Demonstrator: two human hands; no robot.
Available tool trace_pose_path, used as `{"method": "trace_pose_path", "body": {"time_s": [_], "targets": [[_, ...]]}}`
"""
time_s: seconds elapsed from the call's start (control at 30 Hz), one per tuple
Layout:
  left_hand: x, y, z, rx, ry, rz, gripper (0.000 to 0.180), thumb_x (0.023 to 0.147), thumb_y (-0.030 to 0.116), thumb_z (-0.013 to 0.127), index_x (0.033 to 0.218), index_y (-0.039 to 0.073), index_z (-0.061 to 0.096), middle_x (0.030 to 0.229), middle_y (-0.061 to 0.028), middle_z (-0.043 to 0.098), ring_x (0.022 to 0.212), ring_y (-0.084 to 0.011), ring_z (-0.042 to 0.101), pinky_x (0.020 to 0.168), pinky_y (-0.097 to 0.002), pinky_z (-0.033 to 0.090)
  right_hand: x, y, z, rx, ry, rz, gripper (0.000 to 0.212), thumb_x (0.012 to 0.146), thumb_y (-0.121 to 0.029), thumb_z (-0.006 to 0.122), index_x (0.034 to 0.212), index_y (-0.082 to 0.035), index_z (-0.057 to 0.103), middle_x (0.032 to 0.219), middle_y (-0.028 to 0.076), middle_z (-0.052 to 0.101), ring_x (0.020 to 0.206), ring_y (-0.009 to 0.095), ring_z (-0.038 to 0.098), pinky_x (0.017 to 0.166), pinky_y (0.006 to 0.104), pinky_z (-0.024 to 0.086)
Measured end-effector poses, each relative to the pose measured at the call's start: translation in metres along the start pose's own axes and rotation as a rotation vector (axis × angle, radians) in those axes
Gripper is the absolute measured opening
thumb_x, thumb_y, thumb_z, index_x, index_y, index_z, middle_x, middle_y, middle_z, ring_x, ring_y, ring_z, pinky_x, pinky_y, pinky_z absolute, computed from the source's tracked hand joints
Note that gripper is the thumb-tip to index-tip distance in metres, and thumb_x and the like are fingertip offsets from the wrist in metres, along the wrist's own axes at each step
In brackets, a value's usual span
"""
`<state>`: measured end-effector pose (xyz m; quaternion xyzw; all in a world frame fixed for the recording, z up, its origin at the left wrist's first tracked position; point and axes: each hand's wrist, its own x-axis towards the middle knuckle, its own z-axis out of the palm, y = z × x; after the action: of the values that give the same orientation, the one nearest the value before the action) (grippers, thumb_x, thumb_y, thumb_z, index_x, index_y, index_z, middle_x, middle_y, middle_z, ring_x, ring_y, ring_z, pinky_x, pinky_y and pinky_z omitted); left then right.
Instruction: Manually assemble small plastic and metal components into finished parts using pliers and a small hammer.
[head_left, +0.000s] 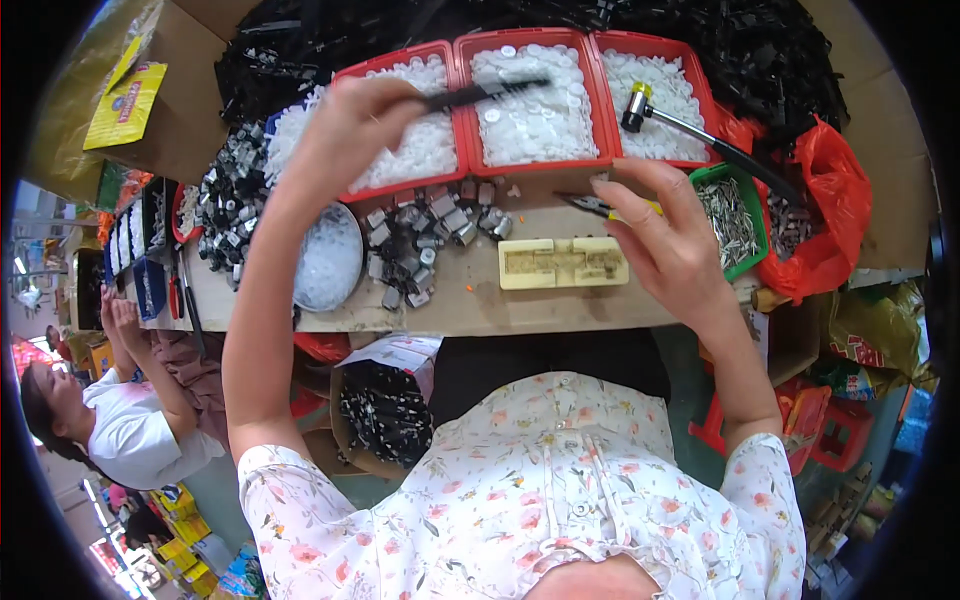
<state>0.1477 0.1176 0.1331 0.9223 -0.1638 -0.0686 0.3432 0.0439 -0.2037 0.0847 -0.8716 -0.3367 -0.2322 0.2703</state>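
My left hand [365, 120] is closed on a long black plastic strip [490, 92], raised over the red bins of white plastic parts. The strip is slightly blurred. Lower and to the right, my right hand [672, 235] hovers over the table with its fingers bent and apart. A tiny white piece [600, 178] shows at its fingertips; whether they touch it I cannot tell. Partly behind those fingers lie pliers with yellow-black handles [590, 205]. Just left of this hand, a cream-coloured block fixture [563, 264] with a recessed middle rests on the table.
A hammer [690, 130] lies across the right red bin [612, 95]. Right of it stand a green tray [762, 215] of metal pins and a red bag [835, 205]. Left are metal-and-black parts [410, 240] and a round dish [330, 260]. Black strips [330, 45] heap behind; a co-worker [130, 400] sits left.
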Motion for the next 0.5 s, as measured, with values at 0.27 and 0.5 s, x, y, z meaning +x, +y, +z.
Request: {"method": "trace_pose_path", "body": {"time_s": [0.27,0.5], "targets": [[-0.068,0.045,0.056,-0.363,-0.470,-0.204,0.020,0.097,0.016,0.063,0.098,-0.004,0.069,0.070,0.0010,0.060,0.064,-0.0047,0.053,0.056,-0.0241,0.041,-0.007,-0.032,0.020,-0.189,-0.024,-0.231,0.032,0.068,-0.010,0.072,0.100,-0.007,0.073,0.106,0.007,0.063,0.095,0.026,0.063,0.084,0.0390,0.048],[-0.134,0.014,0.081,0.096,0.253,0.153,0.021,0.078,0.010,0.079,0.094,0.001,0.070,0.085,-0.0116,0.063,0.078,-0.0312,0.062,0.067,-0.0406,0.050,-0.038,-0.022,0.028,-0.083,-0.272,-0.073,0.024,0.075,-0.008,0.073,0.098,-0.006,0.069,0.104,0.008,0.061,0.096,0.026,0.062,0.080,0.0381,0.045]]}}
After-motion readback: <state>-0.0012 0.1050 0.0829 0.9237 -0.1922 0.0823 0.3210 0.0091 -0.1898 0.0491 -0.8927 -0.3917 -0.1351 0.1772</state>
